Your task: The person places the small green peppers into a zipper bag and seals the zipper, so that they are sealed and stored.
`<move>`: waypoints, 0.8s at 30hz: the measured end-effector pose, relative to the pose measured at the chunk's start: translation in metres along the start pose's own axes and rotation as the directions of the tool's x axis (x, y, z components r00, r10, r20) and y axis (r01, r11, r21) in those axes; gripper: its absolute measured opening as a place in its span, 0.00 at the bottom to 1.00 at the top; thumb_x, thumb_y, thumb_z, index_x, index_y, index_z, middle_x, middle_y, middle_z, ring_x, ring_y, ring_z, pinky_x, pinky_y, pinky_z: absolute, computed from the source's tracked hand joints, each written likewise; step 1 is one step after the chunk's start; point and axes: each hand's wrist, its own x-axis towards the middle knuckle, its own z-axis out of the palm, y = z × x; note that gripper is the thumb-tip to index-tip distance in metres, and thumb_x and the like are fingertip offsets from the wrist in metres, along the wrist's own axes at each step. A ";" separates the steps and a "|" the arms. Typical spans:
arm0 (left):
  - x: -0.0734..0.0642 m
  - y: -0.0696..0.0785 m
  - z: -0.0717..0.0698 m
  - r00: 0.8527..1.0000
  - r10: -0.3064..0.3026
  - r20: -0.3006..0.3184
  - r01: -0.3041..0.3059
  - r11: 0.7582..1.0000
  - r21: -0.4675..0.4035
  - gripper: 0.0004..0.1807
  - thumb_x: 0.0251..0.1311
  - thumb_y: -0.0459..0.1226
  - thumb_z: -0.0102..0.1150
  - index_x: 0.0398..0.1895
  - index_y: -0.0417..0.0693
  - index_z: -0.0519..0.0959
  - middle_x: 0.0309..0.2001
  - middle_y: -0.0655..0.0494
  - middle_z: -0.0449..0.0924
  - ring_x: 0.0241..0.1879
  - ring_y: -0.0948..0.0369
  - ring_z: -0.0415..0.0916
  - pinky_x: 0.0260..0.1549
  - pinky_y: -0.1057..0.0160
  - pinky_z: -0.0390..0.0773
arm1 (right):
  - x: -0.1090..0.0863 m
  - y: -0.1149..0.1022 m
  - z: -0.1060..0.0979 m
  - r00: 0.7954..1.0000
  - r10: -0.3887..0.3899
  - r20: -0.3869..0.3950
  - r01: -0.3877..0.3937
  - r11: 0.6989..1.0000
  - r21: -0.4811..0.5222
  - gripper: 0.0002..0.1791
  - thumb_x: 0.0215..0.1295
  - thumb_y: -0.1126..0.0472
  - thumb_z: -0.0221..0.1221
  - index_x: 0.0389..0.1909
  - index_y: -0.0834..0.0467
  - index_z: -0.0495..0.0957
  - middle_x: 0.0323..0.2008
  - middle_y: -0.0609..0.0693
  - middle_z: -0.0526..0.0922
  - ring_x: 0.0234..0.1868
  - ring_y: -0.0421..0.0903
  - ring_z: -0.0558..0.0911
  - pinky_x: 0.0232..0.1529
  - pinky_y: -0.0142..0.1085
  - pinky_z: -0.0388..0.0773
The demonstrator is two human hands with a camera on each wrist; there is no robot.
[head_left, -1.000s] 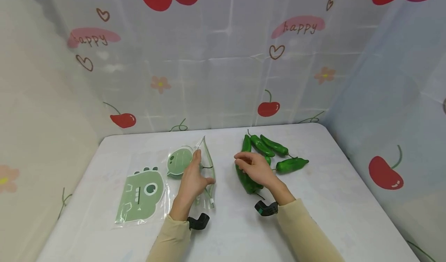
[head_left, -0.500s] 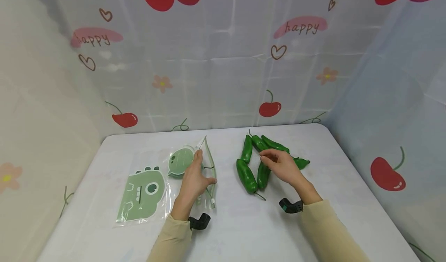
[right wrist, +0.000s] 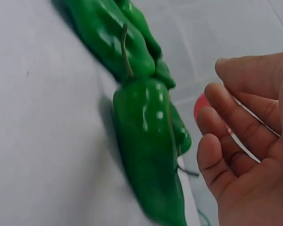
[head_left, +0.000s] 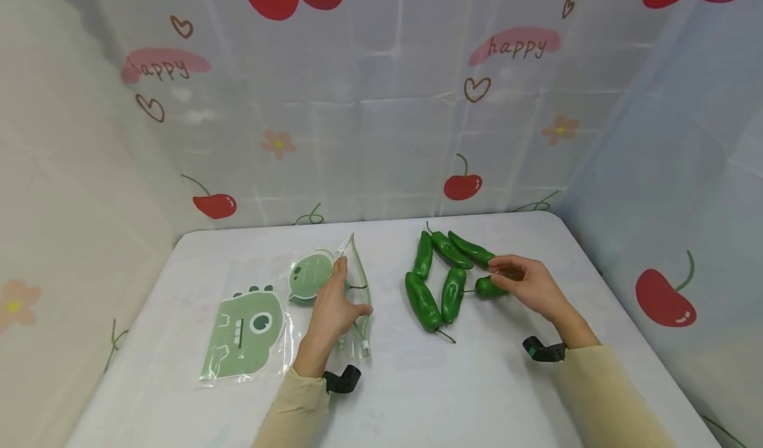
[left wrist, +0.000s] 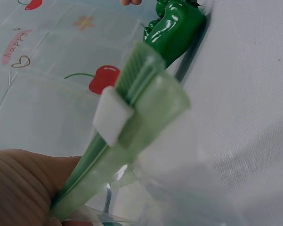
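Observation:
My left hand holds a clear plastic zip bag printed with green cartoon faces. Its green zip edge stands up at the right, and in the left wrist view the white slider sits on that strip, with the thumb side of the hand at its lower end. My right hand hovers over the rightmost green chili pepper, fingers loosely bent and nothing between them. In the right wrist view a large pepper lies beside the fingers, apart from them.
More green peppers form a loose cluster mid-table, with one pepper at its front left and another pepper at the back. The white table ends against a cherry-printed curtain behind and at both sides.
My right hand has moved right across the peppers, from those at the left of the cluster to the rightmost one, uncovering the middle ones. The left hand and bag have stayed put.

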 end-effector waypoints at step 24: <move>0.000 -0.002 0.003 1.000 -0.024 0.008 0.024 1.000 -0.003 0.66 0.44 0.38 0.84 0.83 0.43 0.49 0.83 0.45 0.49 0.78 0.40 0.57 0.71 0.42 0.67 | 0.002 0.068 -0.029 0.989 0.146 -0.015 -0.145 0.988 0.050 0.36 0.58 0.50 0.75 0.66 0.57 0.76 0.69 0.60 0.73 0.57 0.55 0.71 0.49 0.42 0.73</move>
